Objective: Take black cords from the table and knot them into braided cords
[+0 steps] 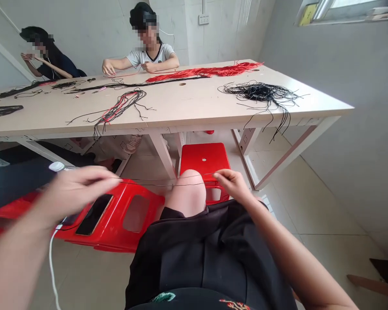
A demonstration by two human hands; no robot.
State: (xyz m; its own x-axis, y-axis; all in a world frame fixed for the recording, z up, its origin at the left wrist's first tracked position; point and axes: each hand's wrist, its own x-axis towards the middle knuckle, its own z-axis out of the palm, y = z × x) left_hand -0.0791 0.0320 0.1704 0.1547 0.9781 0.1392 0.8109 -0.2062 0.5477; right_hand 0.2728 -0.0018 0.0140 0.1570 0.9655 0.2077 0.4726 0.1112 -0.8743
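Observation:
A thin black cord (148, 185) runs in two strands between my hands, just above my bare knee. My left hand (80, 187), slightly blurred, pinches its left end over a red stool. At the other end my right hand (231, 183) pinches the cord between thumb and fingers, to the right of the knee. The strands look nearly level and fairly taut. How the cord is joined inside my fingers is hidden.
A long pale table (187, 103) stands ahead, carrying a black cord tangle (260, 91), a red cord bundle (207, 72) and a mixed bundle (123, 103). Red stools (203, 155) stand below; a phone (93, 215) lies on the left one. Two people sit across.

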